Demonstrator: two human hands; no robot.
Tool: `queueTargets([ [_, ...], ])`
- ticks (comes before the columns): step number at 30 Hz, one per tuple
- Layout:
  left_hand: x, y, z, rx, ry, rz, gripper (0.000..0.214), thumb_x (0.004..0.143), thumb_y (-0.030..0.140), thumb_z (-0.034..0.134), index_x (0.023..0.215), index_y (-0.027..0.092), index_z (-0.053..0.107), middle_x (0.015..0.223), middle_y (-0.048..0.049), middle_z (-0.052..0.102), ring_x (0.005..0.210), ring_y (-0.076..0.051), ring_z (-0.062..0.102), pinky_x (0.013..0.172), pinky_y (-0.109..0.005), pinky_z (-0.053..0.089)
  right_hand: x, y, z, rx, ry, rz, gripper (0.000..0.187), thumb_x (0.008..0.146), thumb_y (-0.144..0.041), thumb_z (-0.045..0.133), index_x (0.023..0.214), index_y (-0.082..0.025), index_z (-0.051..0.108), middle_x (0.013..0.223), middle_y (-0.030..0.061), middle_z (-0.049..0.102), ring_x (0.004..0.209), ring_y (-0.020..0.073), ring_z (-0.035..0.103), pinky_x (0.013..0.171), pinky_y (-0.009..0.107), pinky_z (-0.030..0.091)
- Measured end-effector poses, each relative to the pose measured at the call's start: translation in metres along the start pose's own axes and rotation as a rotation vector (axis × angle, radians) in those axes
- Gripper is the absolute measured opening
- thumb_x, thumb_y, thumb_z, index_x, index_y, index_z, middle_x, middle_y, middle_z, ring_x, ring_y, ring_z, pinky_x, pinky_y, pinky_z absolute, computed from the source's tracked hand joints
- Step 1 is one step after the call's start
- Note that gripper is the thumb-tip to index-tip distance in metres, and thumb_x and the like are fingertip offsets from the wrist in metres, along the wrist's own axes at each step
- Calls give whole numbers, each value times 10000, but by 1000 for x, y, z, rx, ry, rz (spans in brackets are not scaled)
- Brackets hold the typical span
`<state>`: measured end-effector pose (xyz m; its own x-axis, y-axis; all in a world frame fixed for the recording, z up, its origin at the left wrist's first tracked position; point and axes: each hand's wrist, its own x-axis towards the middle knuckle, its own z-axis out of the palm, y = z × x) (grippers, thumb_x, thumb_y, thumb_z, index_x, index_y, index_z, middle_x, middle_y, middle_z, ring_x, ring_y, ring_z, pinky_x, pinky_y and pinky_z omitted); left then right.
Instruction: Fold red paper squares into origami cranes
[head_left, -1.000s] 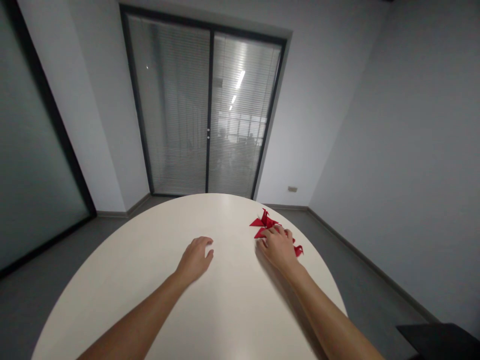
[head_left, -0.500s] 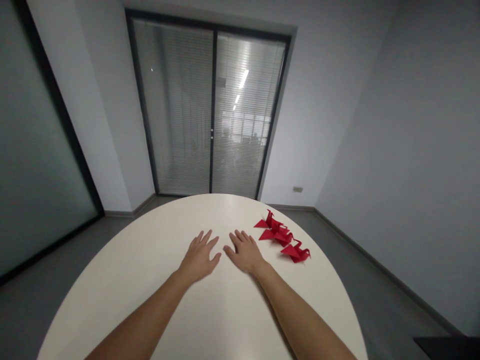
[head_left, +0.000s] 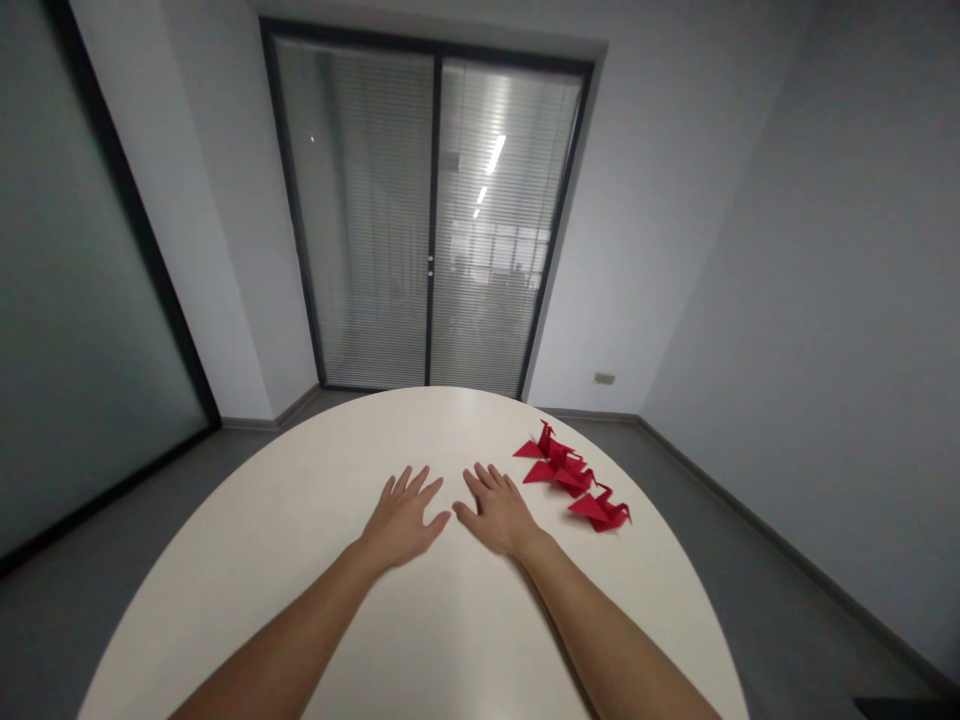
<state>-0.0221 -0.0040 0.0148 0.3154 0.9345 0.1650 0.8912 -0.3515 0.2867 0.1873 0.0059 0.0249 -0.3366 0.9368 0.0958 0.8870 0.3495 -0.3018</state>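
Observation:
My left hand (head_left: 401, 518) lies flat on the white round table (head_left: 300, 520), fingers spread, holding nothing. Beside it, my right hand (head_left: 499, 512) also rests palm down with its fingers stretched out and empty. The thumbs of both hands nearly touch. A small row of red folded paper cranes (head_left: 574, 478) sits on the table to the right of my right hand, a short gap away, the nearest one (head_left: 600, 510) at the right end.
The table's far edge curves just beyond my hands and its right edge runs close behind the cranes. Past it are grey floor, a glass door with blinds (head_left: 431, 215), and grey walls.
My right hand left the red cranes, moved left and settled flat beside my left hand. My left hand opened from a loose curl to flat. Since half a second ago both hands stay still.

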Motion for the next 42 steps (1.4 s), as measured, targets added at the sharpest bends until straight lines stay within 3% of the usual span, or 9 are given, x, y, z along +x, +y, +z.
queueTargets([
  [30, 0, 4, -4, 28, -26, -21, 616, 946, 563, 450, 1490, 277, 464, 1617, -73, 328, 1512, -352, 222, 1218, -546, 174, -5, 0, -2, -9, 34, -5, 637, 982, -535, 427, 1516, -189, 418, 1609, 138, 331, 1496, 364, 250, 1196, 526, 208],
  [37, -1, 3, -2, 16, -10, 0, 617, 946, 560, 449, 1485, 262, 472, 1613, -82, 335, 1508, -362, 230, 1214, -563, 172, -16, -12, -18, -110, 80, -36, 520, 991, -433, 443, 1432, -169, 525, 1505, 136, 500, 1399, 283, 436, 1139, 395, 332],
  [40, -2, 0, 0, 0, -2, 4, 614, 944, 561, 451, 1481, 265, 477, 1611, -78, 339, 1509, -361, 227, 1213, -566, 171, -22, -20, -38, -265, 45, 46, 341, 986, -305, 442, 1188, -198, 696, 1248, 121, 692, 1146, 252, 626, 954, 336, 456],
  [42, -3, -3, 1, -6, -1, 1, 611, 944, 554, 451, 1478, 259, 482, 1609, -79, 343, 1509, -362, 227, 1213, -564, 175, -29, -20, -54, -312, 48, 102, 301, 943, -176, 465, 1091, -172, 727, 1083, 146, 737, 1057, 271, 654, 916, 358, 450],
])
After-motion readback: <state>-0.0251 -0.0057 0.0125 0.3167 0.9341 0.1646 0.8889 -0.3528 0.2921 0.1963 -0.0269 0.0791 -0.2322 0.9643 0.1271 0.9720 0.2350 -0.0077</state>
